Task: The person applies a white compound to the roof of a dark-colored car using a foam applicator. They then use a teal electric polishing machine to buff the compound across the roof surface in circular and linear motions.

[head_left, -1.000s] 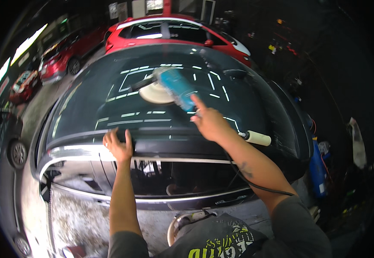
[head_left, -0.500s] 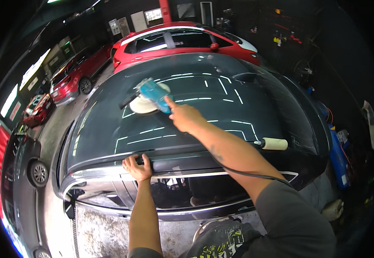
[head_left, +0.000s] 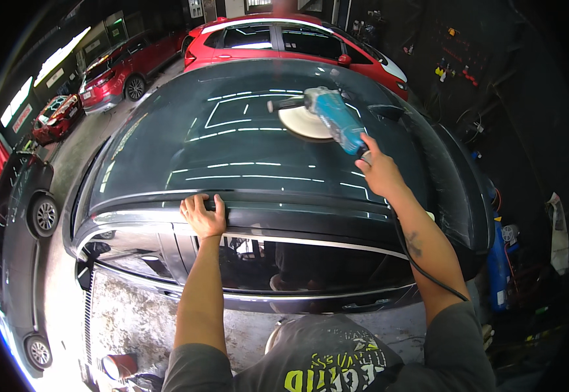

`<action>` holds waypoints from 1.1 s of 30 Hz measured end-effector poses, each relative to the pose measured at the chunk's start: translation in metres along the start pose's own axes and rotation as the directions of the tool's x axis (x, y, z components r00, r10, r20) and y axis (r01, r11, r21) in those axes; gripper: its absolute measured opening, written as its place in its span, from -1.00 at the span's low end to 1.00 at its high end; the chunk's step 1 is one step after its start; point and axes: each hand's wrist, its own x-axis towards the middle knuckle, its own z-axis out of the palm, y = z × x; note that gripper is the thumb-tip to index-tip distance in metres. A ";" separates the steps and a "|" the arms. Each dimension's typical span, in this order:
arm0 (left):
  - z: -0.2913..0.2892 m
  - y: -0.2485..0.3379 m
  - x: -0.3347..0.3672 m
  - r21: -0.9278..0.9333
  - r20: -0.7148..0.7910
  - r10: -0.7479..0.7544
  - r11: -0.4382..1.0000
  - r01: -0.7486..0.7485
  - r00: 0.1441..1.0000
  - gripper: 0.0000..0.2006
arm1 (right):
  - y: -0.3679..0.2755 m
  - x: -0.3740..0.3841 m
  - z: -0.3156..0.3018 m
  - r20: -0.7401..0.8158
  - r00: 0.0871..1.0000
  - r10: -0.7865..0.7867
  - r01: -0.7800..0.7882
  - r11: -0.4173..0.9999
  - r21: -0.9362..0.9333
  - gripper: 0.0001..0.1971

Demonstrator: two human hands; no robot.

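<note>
My right hand grips the rear handle of a teal power polisher. Its round cream pad lies flat on the glossy dark roof of a car, toward the far right of the roof. A black side handle sticks out to the left of the polisher head. The black cord runs back under my right forearm. My left hand rests palm down on the near edge of the roof, above the side window, fingers curled over the rim.
A red car stands just beyond the dark one, and two more red cars sit at the far left. A dark car is parked at the left. A blue canister stands at the right near a cluttered wall.
The polisher has swung from the left part of the roof back to the right side. My left hand stays on the roof edge, and my view has shifted.
</note>
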 end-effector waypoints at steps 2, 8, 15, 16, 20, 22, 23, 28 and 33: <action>0.002 0.003 0.000 0.022 -0.009 0.009 1.000 -0.009 1.000 -0.71 | 0.021 -0.009 -0.009 -0.028 0.999 0.045 -0.045 0.999 -0.003 -0.22; -0.003 0.005 0.004 0.017 -0.039 0.017 1.000 -0.016 0.999 -0.75 | 0.045 -0.026 -0.018 -0.006 0.976 0.218 -0.217 0.973 0.077 -0.20; 0.001 -0.002 0.000 -0.034 -0.056 0.030 0.999 -0.032 0.998 -0.73 | 0.021 -0.069 -0.012 0.003 0.997 0.071 -0.071 0.995 0.068 -0.18; 0.002 0.003 0.001 -0.045 -0.052 0.019 0.999 -0.021 0.998 -0.73 | 0.012 -0.071 -0.014 0.022 0.998 0.056 -0.057 0.997 0.049 -0.18; -0.001 -0.006 -0.006 -0.007 -0.042 -0.005 1.000 0.005 0.999 -0.73 | -0.020 -0.054 0.016 0.099 0.987 -0.129 0.126 0.991 0.032 -0.18; 0.004 -0.005 -0.005 -0.034 -0.047 0.005 0.999 -0.007 0.999 -0.74 | -0.042 -0.043 0.030 0.100 0.966 -0.237 0.237 0.971 0.009 -0.19; 0.004 -0.006 -0.004 -0.040 -0.033 0.003 0.999 -0.004 0.999 -0.74 | -0.059 -0.039 0.035 0.127 0.963 -0.239 0.239 0.971 0.011 -0.19; 0.000 -0.007 0.001 -0.011 -0.043 0.038 0.999 -0.038 0.998 -0.76 | -0.120 -0.006 0.058 0.222 0.945 -0.241 0.260 0.963 -0.064 -0.21; 0.003 -0.003 0.001 -0.009 -0.040 0.039 0.999 -0.039 0.998 -0.77 | -0.127 0.011 0.066 0.220 0.940 -0.259 0.281 0.956 -0.079 -0.20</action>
